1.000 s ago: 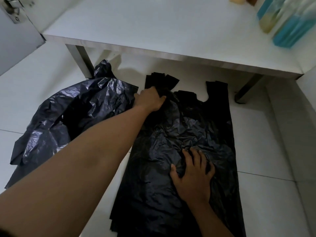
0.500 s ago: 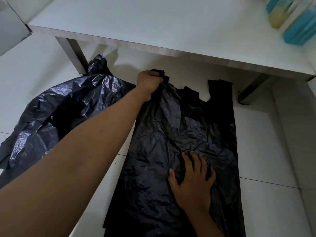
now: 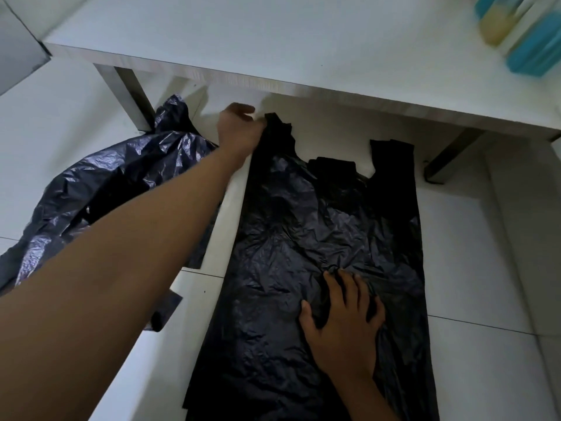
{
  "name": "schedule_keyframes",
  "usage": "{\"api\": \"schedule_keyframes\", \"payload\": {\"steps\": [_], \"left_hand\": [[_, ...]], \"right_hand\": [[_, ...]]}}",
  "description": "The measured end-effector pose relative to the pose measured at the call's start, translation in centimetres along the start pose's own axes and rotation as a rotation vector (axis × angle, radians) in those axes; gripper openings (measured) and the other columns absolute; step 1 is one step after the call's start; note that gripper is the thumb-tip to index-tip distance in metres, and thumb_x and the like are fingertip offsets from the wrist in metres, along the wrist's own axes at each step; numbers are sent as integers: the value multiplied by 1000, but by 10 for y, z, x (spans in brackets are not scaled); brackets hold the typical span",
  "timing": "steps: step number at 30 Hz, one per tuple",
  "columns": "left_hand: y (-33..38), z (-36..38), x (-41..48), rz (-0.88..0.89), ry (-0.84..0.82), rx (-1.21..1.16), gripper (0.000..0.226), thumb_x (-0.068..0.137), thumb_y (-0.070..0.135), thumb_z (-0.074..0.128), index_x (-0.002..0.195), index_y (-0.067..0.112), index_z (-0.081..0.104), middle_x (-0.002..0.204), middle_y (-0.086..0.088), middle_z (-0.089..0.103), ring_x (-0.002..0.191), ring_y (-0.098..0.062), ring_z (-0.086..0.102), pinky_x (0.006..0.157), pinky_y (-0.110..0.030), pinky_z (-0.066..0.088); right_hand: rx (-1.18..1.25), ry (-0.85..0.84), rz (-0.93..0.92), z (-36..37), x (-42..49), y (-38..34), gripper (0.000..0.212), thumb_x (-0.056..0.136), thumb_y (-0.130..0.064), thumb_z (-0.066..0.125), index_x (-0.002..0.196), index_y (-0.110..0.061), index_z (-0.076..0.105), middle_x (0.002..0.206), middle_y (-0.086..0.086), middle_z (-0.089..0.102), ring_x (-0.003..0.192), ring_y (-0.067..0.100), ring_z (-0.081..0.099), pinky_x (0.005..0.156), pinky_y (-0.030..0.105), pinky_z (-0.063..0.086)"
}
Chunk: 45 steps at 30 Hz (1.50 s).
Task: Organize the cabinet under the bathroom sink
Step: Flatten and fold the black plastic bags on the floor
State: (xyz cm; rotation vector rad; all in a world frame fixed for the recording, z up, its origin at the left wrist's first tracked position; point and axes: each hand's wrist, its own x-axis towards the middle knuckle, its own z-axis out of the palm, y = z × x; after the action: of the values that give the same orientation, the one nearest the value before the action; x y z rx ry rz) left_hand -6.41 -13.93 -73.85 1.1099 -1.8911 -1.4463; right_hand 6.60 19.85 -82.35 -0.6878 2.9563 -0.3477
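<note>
The black plastic bag (image 3: 303, 238) lies flat on the tiled floor (image 3: 470, 268). Its two handles point to the floor's far edge, beneath the front edge of a low white table (image 3: 273, 34). The right hand (image 3: 343, 329) lies palm-down on the bag's middle, fingers spread, pressing on wrinkled plastic. The left hand (image 3: 238, 132) reaches out to the tip of the bag's left handle (image 3: 277, 129) and touches it; it is blurred, so I cannot tell whether the fingers grip the handle. The right handle (image 3: 391, 159) lies flat and untouched. A second, crumpled bag (image 3: 106, 183) sits on the floor's left side, against the table's left leg (image 3: 130, 95). Blurred bottles (image 3: 516, 25) stand at the table's far right corner.
</note>
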Motion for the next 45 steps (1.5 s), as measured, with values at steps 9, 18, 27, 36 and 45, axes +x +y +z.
{"api": "schedule_keyframes", "payload": {"steps": [9, 18, 27, 36, 45], "left_hand": [[-40, 21, -16, 190, -266, 764, 83, 86, 70, 55, 150, 20, 37, 146, -12, 49, 134, -37, 40, 107, -54, 32], [-28, 46, 10, 212, -311, 1011, 68, 82, 51, 72, 139, 23, 50, 135, -6, 56, 129, -32, 45, 103, -51, 25], [-32, 47, 6, 285, -238, 890, 22, 93, 24, 59, 105, 35, 73, 120, 1, 62, 116, -27, 51, 95, -46, 27], [-33, 34, 7, 266, -393, 1089, 52, 99, 48, 52, 149, 37, 40, 150, -12, 34, 139, -39, 27, 110, -59, 22], [-46, 38, 4, 386, -264, 1106, 22, 94, 28, 58, 111, 18, 68, 129, -12, 47, 119, -36, 41, 98, -54, 30]], "right_hand": [[3, -3, 4, 0, -1, -1, 64, 89, -67, 38, 142, -32, 43, 152, -4, 34, 146, 23, 23, 115, 59, 15], [-3, -25, 10, 1, 0, 0, 64, 89, -69, 36, 141, -33, 44, 153, -5, 34, 146, 23, 23, 114, 58, 13], [4, -26, 6, -1, 0, 0, 63, 89, -67, 38, 141, -32, 45, 152, -4, 36, 145, 23, 25, 114, 58, 14], [5, -24, 7, -1, -1, 0, 64, 89, -69, 35, 142, -34, 44, 153, -5, 34, 146, 22, 22, 115, 58, 14], [17, -4, 3, 0, 0, 1, 63, 89, -67, 41, 141, -31, 45, 151, -3, 37, 146, 24, 24, 114, 59, 14]]}}
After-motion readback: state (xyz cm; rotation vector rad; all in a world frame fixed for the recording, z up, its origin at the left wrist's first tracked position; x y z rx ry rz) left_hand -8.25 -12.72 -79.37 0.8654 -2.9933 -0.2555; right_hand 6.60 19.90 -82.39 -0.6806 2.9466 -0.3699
